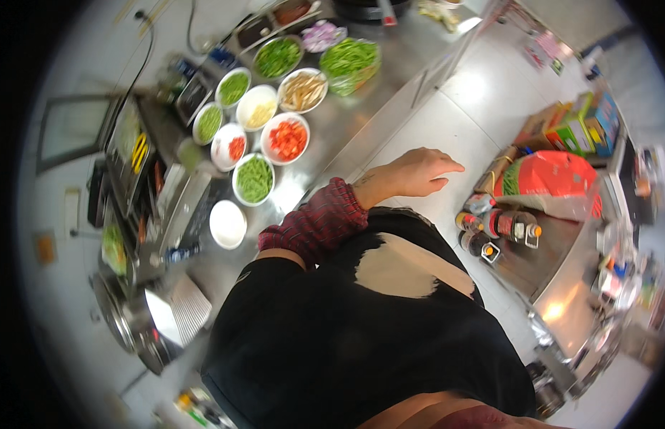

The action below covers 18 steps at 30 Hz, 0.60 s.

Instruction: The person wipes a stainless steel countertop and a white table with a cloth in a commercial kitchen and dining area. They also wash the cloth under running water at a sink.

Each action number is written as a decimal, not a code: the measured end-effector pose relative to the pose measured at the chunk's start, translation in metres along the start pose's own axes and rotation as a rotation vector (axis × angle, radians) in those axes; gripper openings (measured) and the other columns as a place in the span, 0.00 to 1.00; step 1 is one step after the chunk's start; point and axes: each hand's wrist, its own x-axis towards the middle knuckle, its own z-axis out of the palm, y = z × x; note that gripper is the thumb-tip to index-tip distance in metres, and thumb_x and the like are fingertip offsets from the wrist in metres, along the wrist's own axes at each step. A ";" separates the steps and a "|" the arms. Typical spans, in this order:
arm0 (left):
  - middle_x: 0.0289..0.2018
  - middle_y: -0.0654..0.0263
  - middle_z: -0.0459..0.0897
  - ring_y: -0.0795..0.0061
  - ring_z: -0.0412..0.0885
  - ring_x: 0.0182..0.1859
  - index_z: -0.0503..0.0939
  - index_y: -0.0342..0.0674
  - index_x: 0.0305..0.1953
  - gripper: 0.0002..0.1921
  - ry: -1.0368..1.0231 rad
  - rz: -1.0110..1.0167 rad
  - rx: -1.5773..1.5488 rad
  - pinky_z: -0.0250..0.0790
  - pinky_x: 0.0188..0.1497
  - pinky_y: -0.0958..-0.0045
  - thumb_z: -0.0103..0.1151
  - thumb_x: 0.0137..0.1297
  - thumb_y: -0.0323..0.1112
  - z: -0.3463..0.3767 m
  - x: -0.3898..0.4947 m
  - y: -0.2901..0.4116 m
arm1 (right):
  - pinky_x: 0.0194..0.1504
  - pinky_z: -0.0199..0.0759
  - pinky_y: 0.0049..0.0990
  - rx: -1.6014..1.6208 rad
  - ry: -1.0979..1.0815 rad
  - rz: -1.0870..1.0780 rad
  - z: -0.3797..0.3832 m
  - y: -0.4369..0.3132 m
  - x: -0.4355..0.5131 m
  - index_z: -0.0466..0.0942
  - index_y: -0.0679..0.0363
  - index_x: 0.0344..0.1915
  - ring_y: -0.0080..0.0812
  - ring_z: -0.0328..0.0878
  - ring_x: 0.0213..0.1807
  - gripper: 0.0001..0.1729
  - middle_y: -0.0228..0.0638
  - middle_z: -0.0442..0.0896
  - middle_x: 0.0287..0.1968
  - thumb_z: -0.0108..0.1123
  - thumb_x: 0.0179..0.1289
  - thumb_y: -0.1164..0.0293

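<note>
My left hand (426, 170) hangs over the tiled floor in front of my body, empty, its fingers loosely extended. A red checked sleeve cover (324, 220) is on that forearm. My right hand is out of view. On the steel counter (332, 134) at the left stand white bowls of diced tomato (287, 140), sliced mushrooms or similar pale strips (303, 91), chopped garlic or similar bits (261, 113), chopped red pieces (236, 148) and cut green vegetables (254, 179). An empty white bowl (228, 224) is nearest me on that side.
Bagged leafy greens (349, 64) and chopped purple onion (322, 36) lie farther along the counter. At the right, a lower steel surface (546, 257) holds a red bag (552, 179), sauce bottles (512, 224) and cardboard boxes (584, 126). A metal pot (115, 316) is at the lower left.
</note>
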 end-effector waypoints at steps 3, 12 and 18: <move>0.45 0.56 0.80 0.55 0.77 0.49 0.76 0.40 0.53 0.19 -0.040 -0.191 0.013 0.69 0.52 0.59 0.55 0.57 0.29 0.014 -0.029 -0.023 | 0.35 0.73 0.38 -0.066 -0.023 -0.052 -0.024 -0.038 0.022 0.81 0.59 0.33 0.41 0.80 0.32 0.11 0.41 0.83 0.31 0.55 0.55 0.66; 0.49 0.54 0.80 0.54 0.76 0.53 0.76 0.41 0.53 0.20 0.254 -0.691 0.183 0.68 0.55 0.59 0.54 0.57 0.33 0.037 -0.165 -0.069 | 0.34 0.73 0.36 -0.288 -0.160 -0.153 -0.056 -0.140 0.076 0.80 0.58 0.34 0.37 0.79 0.31 0.11 0.38 0.82 0.30 0.57 0.56 0.64; 0.49 0.53 0.80 0.56 0.79 0.49 0.76 0.40 0.53 0.20 0.424 -1.078 0.183 0.71 0.53 0.63 0.56 0.57 0.33 0.054 -0.263 -0.056 | 0.33 0.73 0.35 -0.390 -0.227 -0.170 -0.051 -0.179 0.089 0.80 0.58 0.34 0.35 0.78 0.30 0.11 0.36 0.82 0.29 0.58 0.57 0.63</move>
